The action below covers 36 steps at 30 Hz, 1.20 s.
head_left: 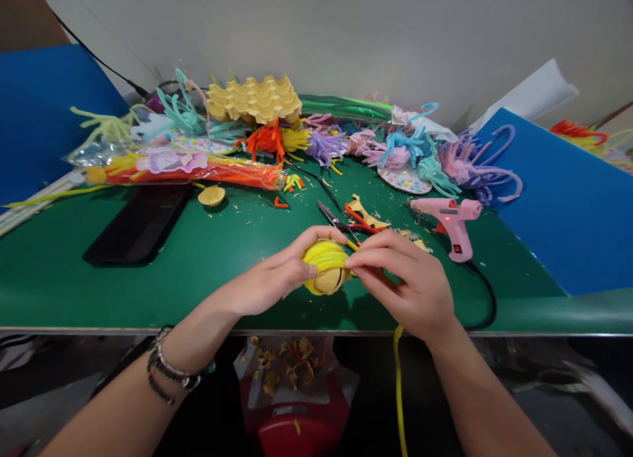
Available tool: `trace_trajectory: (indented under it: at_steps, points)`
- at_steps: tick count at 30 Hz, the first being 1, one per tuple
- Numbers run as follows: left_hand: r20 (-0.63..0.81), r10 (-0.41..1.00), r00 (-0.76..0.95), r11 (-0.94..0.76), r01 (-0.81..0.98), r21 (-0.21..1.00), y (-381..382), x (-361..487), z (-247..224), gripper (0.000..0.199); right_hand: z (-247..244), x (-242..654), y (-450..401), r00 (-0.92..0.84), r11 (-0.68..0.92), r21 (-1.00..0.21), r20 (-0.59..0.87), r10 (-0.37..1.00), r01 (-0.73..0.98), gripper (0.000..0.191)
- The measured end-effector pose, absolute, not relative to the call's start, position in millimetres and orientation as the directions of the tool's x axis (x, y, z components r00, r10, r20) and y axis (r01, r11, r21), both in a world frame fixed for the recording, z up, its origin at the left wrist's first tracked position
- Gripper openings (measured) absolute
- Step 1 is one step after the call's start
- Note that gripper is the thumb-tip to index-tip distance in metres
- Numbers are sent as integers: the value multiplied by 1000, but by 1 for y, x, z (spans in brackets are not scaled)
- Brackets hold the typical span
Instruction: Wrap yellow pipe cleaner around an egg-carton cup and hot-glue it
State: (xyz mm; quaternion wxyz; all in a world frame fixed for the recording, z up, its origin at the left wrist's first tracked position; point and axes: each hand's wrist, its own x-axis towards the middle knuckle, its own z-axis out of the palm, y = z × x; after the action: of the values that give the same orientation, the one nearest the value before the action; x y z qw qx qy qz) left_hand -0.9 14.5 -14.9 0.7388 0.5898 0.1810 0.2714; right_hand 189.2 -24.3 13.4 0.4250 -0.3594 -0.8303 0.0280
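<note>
Between my hands is a small egg-carton cup point(330, 282) wound with fuzzy yellow pipe cleaner point(324, 251); a dark line or slit shows on its bare tan part. My left hand point(291, 262) grips the cup from the left, thumb in front and fingers over the top. At its right side, my right hand point(408, 279) pinches the yellow pipe cleaner against the wrapped part. A long yellow strand point(399, 391) hangs below that hand past the table edge. Just beyond the cup lie scissors point(353, 229), partly hidden by my fingers.
A pink glue gun point(452, 219) with a glowing light and cord stands at right. A black phone point(138, 226) and a cut carton cup point(211, 196) lie left. Bundled pipe cleaners point(198, 173) and an egg carton point(254, 99) line the back. Blue panels point(558, 206) flank the green table.
</note>
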Motion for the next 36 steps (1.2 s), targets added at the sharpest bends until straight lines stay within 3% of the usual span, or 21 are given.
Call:
trace_trajectory:
  at_steps: [3, 10, 16, 24, 36]
  points:
    - [63, 612, 788, 163, -204, 965, 15, 0, -15, 39, 13, 190, -24, -379, 736, -355, 682, 626, 576, 12]
    - [18, 578, 816, 357, -272, 894, 16, 4, -16, 35, 13, 190, -23, -373, 738, -359, 688, 623, 571, 12]
    - [-37, 593, 804, 170, -80, 982, 16, -1, -12, 38, 13, 189, -24, -384, 744, -371, 679, 626, 557, 12]
    - [6, 568, 823, 33, -29, 999, 16, -4, -9, 43, 13, 190, -25, -369, 733, -409, 668, 646, 543, 11]
    - [39, 598, 800, -23, -32, 999, 12, -4, -6, 39, 13, 190, -24, -355, 728, -425, 668, 653, 538, 11]
